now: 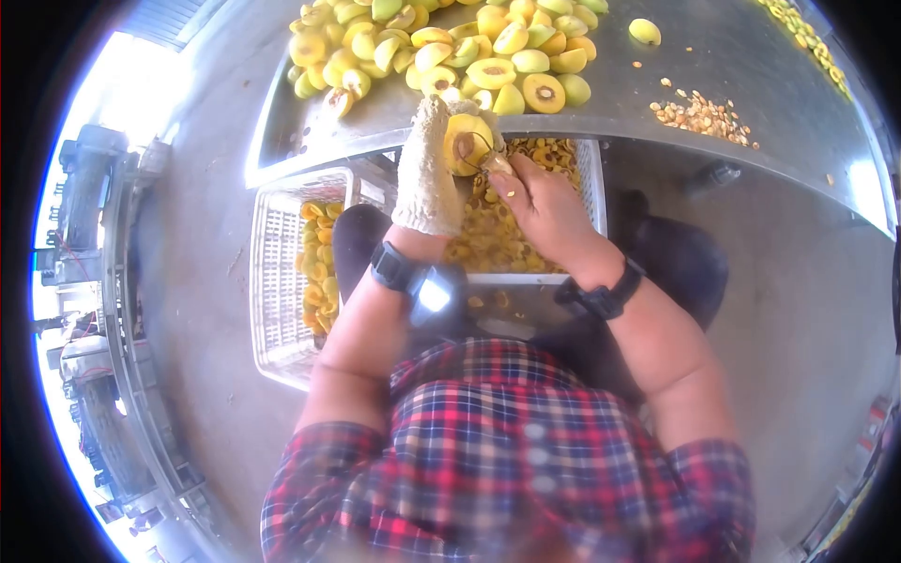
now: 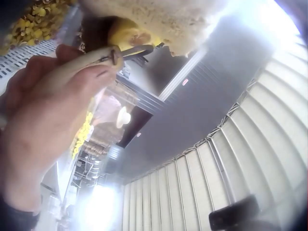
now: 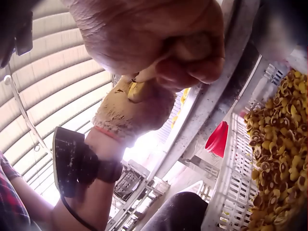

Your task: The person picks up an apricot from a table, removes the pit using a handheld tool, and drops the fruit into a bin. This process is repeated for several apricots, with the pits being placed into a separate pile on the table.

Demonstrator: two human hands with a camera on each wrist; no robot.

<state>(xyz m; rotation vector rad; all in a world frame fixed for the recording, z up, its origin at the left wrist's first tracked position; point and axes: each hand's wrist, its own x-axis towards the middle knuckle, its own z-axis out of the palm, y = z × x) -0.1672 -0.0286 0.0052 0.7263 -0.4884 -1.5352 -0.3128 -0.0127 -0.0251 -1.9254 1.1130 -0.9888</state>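
Note:
My left hand (image 1: 430, 174), in a cream knitted glove, holds a halved yellow peach (image 1: 472, 133) with its cut face and brown centre turned up. My bare right hand (image 1: 556, 208) grips a pitting tool by its pale handle (image 2: 79, 66). The tool's curved metal loop (image 2: 138, 50) reaches to the cut face of the peach, as the left wrist view shows. In the right wrist view the curled fingers hide most of the tool, and the glove (image 3: 132, 113) stands behind them.
Halved peaches (image 1: 493, 72) are heaped on the metal table (image 1: 615, 89), with small pits (image 1: 709, 117) at the right. A white crate (image 1: 591, 178) of brownish-yellow pieces stands below the hands. Another crate (image 1: 277, 272) with peach pieces stands to the left. A red object (image 3: 217, 139) shows beside the crate.

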